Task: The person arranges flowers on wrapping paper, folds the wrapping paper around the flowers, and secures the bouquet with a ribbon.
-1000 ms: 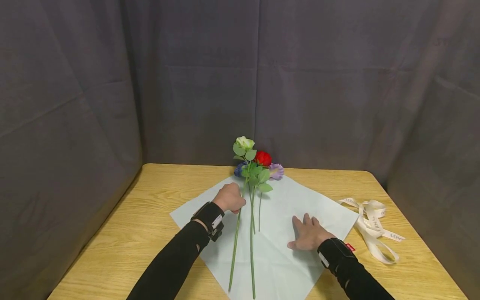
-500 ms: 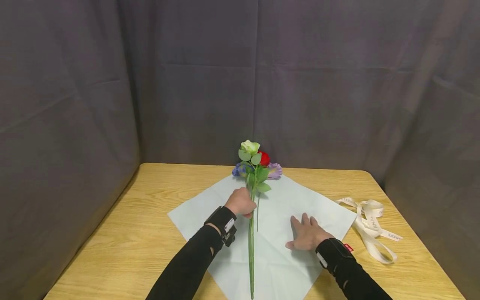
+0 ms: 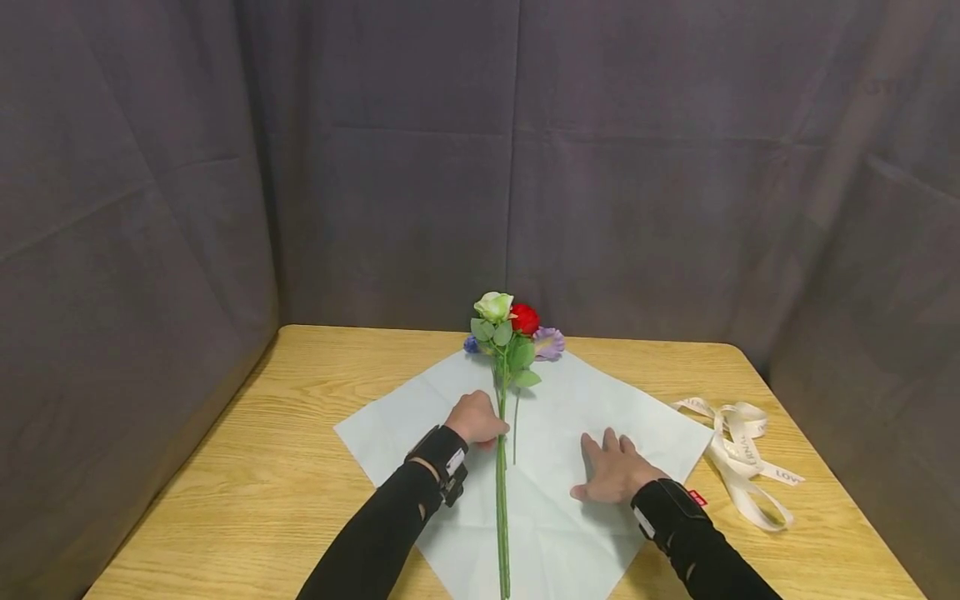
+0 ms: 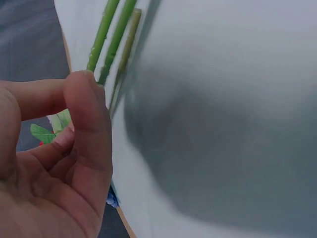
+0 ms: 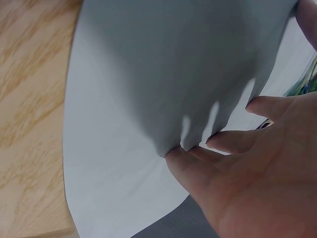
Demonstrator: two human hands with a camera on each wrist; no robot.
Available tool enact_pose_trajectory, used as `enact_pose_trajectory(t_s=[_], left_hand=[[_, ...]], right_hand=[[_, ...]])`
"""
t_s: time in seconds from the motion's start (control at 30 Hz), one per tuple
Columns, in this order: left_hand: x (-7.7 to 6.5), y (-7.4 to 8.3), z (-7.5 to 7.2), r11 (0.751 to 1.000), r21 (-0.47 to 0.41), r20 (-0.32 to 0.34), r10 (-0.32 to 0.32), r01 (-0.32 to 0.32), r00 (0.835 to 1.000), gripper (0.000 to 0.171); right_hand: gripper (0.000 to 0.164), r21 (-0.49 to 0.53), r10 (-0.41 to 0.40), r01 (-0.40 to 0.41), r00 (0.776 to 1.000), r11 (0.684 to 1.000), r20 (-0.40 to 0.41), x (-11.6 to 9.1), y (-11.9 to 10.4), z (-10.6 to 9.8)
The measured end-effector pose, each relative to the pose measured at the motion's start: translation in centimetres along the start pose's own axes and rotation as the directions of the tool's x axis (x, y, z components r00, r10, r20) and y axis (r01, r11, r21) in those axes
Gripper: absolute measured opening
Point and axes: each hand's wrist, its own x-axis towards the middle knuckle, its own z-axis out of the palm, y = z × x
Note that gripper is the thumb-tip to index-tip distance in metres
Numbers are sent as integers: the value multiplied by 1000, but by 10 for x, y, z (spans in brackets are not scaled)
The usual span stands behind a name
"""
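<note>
My left hand (image 3: 477, 418) pinches the green stem of a pale green-white rose (image 3: 493, 307) between thumb and forefinger. Its lower stem runs alongside other green stems (image 3: 502, 517) toward the near corner of the white wrapping sheet (image 3: 570, 533). Behind and beside that rose are a red flower (image 3: 525, 318), a light purple flower (image 3: 549, 343) and a partly hidden blue flower (image 3: 471, 344). In the left wrist view, a second green stem and a thinner brownish stem (image 4: 130, 42) lie close by the pinching fingers. My right hand (image 3: 615, 471) rests fingers spread, fingertips touching the sheet.
A cream ribbon (image 3: 742, 450) with printed letters lies loosely looped on the wooden table (image 3: 300, 400), right of the sheet. A small red tag (image 3: 697, 497) shows beside the right wristband. Dark grey cloth (image 3: 390, 208) surrounds the table's back and sides.
My left hand has carried the rose's stem rightward, bringing it in line with the other stems. It then slid slightly nearer, and the bloom sank a little. The right hand has stayed in place.
</note>
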Motion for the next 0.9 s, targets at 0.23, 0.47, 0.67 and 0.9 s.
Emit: enact_pose_trajectory(t_s=[0.23,0.47,0.67,0.9], left_hand=[[-3,-14,-4,996,-66,-3,58,-58,998,42],[-14,-22,-16,995,-69,-2,71,-71,997,47],[-23,-34,-23,991,-47,30,129,-127,991,31],[-42,-51,-32,971,4,136,236,-239,962,23]], right_hand=[[89,-25,-14,14,1000,1000,-2,2,0,-2],[90,-19,-28,28,1000,999,-10,3,4,0],[92,-27,-15,14,1000,1000,-26,2,6,1],[89,-98,-69,59,992,993,-108,-2,7,6]])
